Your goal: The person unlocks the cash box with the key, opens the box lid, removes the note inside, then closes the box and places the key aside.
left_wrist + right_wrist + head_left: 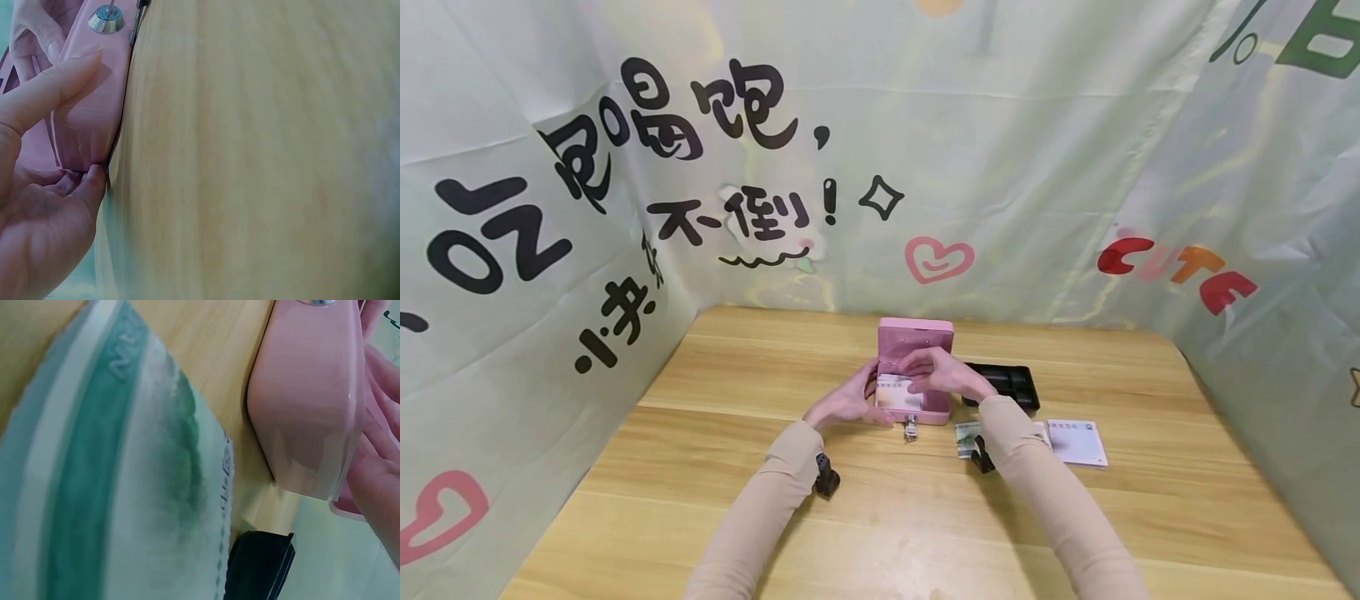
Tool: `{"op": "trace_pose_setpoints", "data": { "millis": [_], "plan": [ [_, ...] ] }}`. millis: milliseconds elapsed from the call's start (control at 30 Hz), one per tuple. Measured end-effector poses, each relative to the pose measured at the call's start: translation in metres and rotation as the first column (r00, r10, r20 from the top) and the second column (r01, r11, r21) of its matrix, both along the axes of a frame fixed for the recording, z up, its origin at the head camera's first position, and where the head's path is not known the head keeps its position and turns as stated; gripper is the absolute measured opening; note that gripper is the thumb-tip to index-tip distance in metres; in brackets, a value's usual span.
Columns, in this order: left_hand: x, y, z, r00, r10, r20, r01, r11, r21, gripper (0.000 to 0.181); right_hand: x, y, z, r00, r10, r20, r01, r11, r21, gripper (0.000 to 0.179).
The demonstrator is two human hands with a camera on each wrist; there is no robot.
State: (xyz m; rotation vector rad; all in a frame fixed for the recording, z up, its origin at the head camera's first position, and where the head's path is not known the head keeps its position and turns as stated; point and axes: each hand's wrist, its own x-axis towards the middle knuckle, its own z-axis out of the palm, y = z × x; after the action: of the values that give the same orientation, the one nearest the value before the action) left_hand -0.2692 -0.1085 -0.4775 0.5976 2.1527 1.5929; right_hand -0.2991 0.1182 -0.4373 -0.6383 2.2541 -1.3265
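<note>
Between your two hands on bench (880, 533), open pink box (306, 394), paper notes (895, 396) inside. Left hand (850, 400) at box's left side: your fingers wrap end wall, thumb on front, grasping box. Right hand (943, 373) over box from right, back upward; your fingers loosely bent above notes, thumb apart, nothing visibly gripped. Black tray (1022, 387) just right of box.

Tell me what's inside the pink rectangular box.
In the pink rectangular box, white printed paper notes lie at left. The right hand hides part of the interior; anything beneath the notes is covered.
</note>
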Motion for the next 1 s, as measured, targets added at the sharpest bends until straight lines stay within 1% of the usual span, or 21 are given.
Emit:
{"op": "trace_pose_setpoints", "data": {
  "millis": [133,333,567,800,1000],
  "plan": [
    [-0.0002,0.0000,-0.0001,1.000,0.001,0.002,-0.001,1.000,-0.009,0.117,0.0003,-0.0007,-0.0003,1.000,0.005,0.005,-0.005,1.000,0.013,0.038],
    [-0.0008,-0.0003,-0.0007,1.000,-0.004,-0.003,0.004,0.999,-0.033,0.118,0.0002,-0.0012,-0.0019,0.999,0.031,-0.014,-0.030,0.999,0.032,0.038],
    [-0.0015,0.0002,-0.0013,1.000,0.002,0.011,-0.002,1.000,-0.020,0.118,0.0003,-0.0029,-0.0027,0.998,0.070,0.001,-0.070,0.997,0.026,0.039],
    [-0.0031,-0.0001,-0.0023,1.000,-0.009,0.015,0.009,1.000,-0.007,0.117,-0.0012,-0.0031,-0.0029,0.995,0.096,0.006,-0.096,0.995,0.033,0.041],
    [-0.0027,-0.0005,-0.0019,1.000,-0.012,0.003,0.012,1.000,-0.011,0.117,-0.0004,-0.0032,-0.0020,0.997,0.079,-0.002,-0.079,0.996,0.050,0.039]
  ]
}}
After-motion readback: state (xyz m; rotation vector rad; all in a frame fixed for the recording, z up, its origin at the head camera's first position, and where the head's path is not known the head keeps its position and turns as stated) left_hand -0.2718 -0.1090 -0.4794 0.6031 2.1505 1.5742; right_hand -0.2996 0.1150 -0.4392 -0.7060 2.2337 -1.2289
